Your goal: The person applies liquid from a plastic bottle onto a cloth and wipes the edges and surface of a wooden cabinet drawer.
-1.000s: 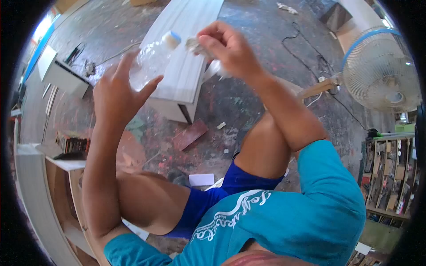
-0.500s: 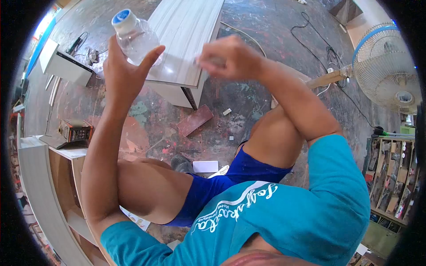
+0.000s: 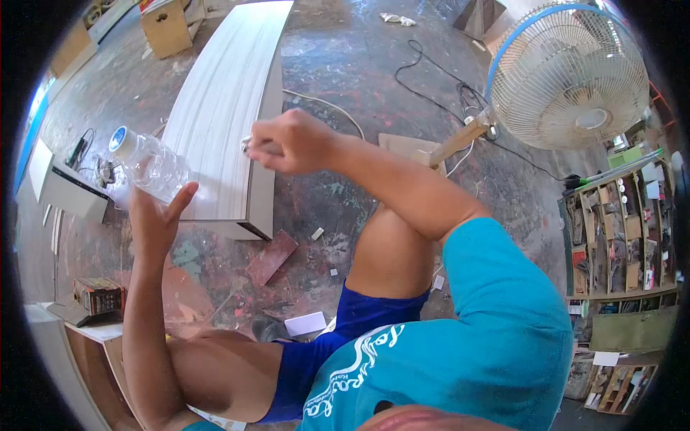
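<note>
My left hand (image 3: 153,219) is wrapped round a clear plastic bottle (image 3: 158,171) with a blue and white top, which leans to the left. Beside it lies a long pale wood-grain panel piece (image 3: 219,90), box-like, with a dark strip at its near end. My right hand (image 3: 293,142) is closed above the right edge of this piece, fingers pinched together. A small pale bit shows at the fingertips; its kind is too small to tell. Whether the right hand touches the panel is unclear.
A standing fan (image 3: 571,79) is at the right, with black cables (image 3: 431,90) on the floor. A reddish block (image 3: 273,257) and a white rectangular piece (image 3: 305,324) lie near my feet. A box (image 3: 99,295) sits at the left; a rack of parts (image 3: 622,237) stands far right.
My view has turned right, so most things sit further left. The bottle stays in my left hand and tips further left. My right hand stays closed near the panel's edge.
</note>
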Tool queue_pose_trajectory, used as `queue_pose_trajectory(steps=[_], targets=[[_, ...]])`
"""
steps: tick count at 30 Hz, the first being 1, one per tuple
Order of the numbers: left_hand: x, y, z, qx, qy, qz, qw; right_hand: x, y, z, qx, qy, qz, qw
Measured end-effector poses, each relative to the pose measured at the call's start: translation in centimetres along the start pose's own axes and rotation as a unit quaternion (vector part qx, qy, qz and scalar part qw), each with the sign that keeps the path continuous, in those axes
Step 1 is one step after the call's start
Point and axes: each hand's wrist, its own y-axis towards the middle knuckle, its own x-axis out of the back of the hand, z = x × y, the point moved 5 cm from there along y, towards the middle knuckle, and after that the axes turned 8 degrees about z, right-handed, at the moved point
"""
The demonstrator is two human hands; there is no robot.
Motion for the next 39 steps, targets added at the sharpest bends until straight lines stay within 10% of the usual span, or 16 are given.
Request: queue_pose_trajectory(steps=[5, 12, 19, 23, 30, 36, 39], targets=[[0.2, 0.0, 0.3, 0.029, 0.044, 0.029, 0.998, -2.1, -0.4, 5.4, 0.151, -0.012, 0.105, 0.983], [0.0, 0.0, 0.4, 0.028, 0.016, 0.036, 0.999, -0.2, -0.3, 0.3, 0.034, 0.011, -0.043, 0.998], [0.1, 0.1, -0.2, 0.0, 0.044, 0.019, 0.999, -1.7, -0.2, 4.9, 0.188, -0.023, 0.039, 0.981], [0.2, 0.2, -0.2, 0.009, 0.033, 0.028, 0.999, 0.0, -0.1, 0.1, 0.048, 0.012, -0.06, 0.997], [0.2, 0.1, 0.8, 0.015, 0.111, 0.06, 0.992, -2.2, 0.0, 4.5, 0.182, 0.0, 0.074, 0.981], [0.6, 0.1, 0.0, 0.013, 0.118, 0.044, 0.992, -0.3, 0.3, 1.0, 0.016, 0.008, -0.046, 0.999], [0.4, 0.1, 0.9, 0.028, 0.102, 0.055, 0.993, -2.2, 0.0, 4.9, 0.154, -0.009, 0.094, 0.984]])
